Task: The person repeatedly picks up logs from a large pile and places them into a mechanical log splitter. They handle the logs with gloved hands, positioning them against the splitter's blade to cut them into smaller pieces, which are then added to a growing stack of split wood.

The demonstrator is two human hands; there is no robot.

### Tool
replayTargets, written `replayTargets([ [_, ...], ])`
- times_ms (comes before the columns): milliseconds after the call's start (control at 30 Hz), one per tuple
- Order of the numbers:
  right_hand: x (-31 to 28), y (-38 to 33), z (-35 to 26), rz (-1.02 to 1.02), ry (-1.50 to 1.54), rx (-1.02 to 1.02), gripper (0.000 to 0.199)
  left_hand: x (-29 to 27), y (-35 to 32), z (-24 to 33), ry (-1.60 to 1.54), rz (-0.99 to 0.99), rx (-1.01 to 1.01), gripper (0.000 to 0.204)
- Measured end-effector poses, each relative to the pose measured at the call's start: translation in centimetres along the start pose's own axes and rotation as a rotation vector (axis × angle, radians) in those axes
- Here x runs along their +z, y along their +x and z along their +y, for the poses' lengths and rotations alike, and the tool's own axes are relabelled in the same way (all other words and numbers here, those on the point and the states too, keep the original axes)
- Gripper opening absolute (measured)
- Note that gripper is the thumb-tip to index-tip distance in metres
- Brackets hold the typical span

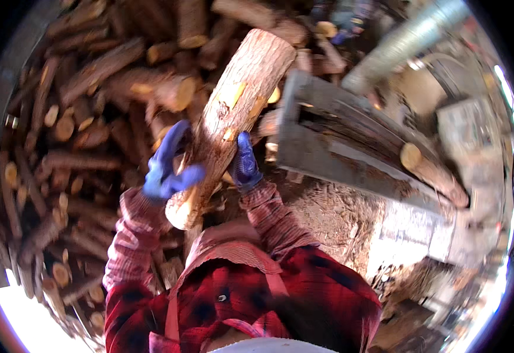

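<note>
A thick, bark-covered log [242, 82] lies slanted in front of me, its pale cut end close to my apron and its far end up and to the right. Pale patches show where bark is gone. My right hand [245, 163], in a blue glove, presses along the log's right side, fingers pointing away from me. On the near left side, my left hand [170, 167] wears the same kind of glove and is slightly blurred. Its thumb and fingers are spread beside the log; whether it touches the bark I cannot tell.
A heap of logs [92, 138] covers the left and far side. To the right stands a long metal trough [339, 159] with a smaller log [433, 173] in it. Behind it slants a grey metal pipe [407, 44]. Another person's blue-gloved hand [345, 34] shows at the far side. Wood chips [339, 215] litter the ground.
</note>
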State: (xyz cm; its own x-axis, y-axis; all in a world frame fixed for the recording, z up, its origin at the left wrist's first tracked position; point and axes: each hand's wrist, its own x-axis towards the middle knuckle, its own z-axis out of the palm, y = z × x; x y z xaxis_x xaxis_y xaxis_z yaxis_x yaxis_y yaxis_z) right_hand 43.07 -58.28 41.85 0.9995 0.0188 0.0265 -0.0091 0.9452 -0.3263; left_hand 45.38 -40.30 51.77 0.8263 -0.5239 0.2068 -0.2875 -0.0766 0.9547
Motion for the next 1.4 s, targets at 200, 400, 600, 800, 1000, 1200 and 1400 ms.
replayTargets([
  [200,3.4,1.1,-15.4,-0.023,-0.147,-0.878,0.055,9.1,4.6,0.0,-0.056,-0.231,0.121,0.113],
  [400,2.8,-7.5,-31.9,0.178,-0.505,-1.162,0.067,21.5,18.4,9.0,0.574,-0.409,0.650,0.103],
  [600,-5.6,-16.6,-25.1,0.780,-0.565,-0.863,0.059,34.2,23.6,0.6,1.220,-0.515,0.592,0.089],
  [800,-2.9,-14.1,-18.9,0.463,-0.851,-0.468,0.038,34.8,23.7,-2.1,0.745,-0.599,0.704,0.058],
  [1000,-3.8,-10.4,-12.7,0.297,-1.466,-0.518,0.036,17.6,12.2,-3.4,0.399,0.036,0.539,0.072],
  [1200,-8.2,-4.0,-13.7,-0.042,-2.145,-0.634,0.037,-0.7,-3.0,-24.2,0.295,0.502,-0.790,0.085],
  [1400,-4.1,0.4,-5.8,0.199,-1.960,-0.597,0.039,-11.8,-1.4,-31.7,-0.165,0.522,-0.768,0.086],
])
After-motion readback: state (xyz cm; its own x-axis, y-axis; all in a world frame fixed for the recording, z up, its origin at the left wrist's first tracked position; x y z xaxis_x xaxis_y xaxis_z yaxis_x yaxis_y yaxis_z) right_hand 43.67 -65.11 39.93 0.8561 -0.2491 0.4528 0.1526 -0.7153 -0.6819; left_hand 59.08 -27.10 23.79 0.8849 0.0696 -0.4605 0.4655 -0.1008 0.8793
